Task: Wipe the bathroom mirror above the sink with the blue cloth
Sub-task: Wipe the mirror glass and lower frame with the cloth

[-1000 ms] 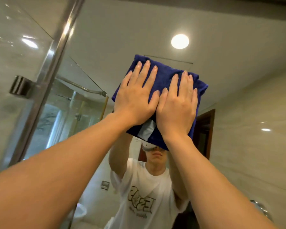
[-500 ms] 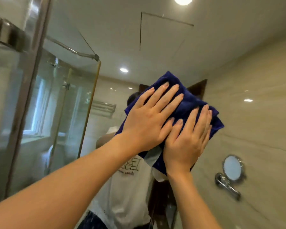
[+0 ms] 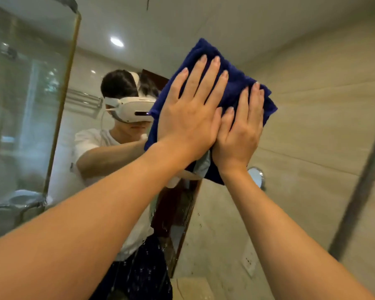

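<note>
The folded blue cloth (image 3: 236, 83) lies flat against the bathroom mirror (image 3: 301, 105), right of centre. My left hand (image 3: 191, 111) presses on the cloth's left half, palm flat and fingers spread upward. My right hand (image 3: 239, 128) presses beside it on the lower right part, thumb against the left hand's edge. Both arms reach up from the bottom of the view. The mirror shows a reflected person in a white shirt and a white headset, partly hidden behind the cloth. Water drops speckle the glass low down (image 3: 152, 267).
A glass shower screen with a brass edge (image 3: 61, 105) shows at the left. A small round shaving mirror (image 3: 256, 176) peeks out under my right wrist. A blurred metal bar (image 3: 359, 191) crosses the right side. A beige countertop edge (image 3: 191, 286) sits at the bottom.
Both hands slid the cloth down the mirror and to the right, and my view tilted down with them. The ceiling light left the view and the reflected headset came into sight.
</note>
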Demonstrator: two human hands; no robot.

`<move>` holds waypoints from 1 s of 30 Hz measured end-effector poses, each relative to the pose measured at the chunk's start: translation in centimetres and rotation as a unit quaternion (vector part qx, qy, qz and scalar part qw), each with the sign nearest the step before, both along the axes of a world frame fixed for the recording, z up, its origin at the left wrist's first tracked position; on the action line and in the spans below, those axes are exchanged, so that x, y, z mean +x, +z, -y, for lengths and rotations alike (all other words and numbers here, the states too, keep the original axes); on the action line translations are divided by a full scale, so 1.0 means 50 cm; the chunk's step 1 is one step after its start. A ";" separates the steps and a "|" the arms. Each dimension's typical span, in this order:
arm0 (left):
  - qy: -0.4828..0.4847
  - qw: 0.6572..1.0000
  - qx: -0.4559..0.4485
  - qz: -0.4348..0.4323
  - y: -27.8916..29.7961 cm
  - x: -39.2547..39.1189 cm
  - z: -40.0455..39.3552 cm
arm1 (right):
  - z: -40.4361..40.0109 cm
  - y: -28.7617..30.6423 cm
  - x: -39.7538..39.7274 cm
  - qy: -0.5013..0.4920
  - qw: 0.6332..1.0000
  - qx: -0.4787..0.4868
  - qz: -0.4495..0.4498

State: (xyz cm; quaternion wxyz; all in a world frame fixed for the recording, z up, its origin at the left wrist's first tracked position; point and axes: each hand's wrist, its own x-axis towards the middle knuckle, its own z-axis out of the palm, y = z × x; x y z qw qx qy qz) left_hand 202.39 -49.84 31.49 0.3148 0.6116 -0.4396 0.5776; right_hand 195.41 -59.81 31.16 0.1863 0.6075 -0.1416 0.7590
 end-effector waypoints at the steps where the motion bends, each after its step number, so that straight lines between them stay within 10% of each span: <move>1: -0.003 1.000 -0.001 0.000 0.004 0.001 0.002 | 0.002 0.003 0.001 0.002 1.000 0.000 0.004; 11: -0.010 0.998 -0.049 -0.044 -0.199 -0.030 0.018 | -0.006 -0.190 -0.044 0.032 0.995 0.054 -0.083; 30: 0.002 0.997 -0.053 -0.054 -0.228 -0.081 0.070 | 0.069 -0.217 -0.105 0.067 0.986 0.016 -0.150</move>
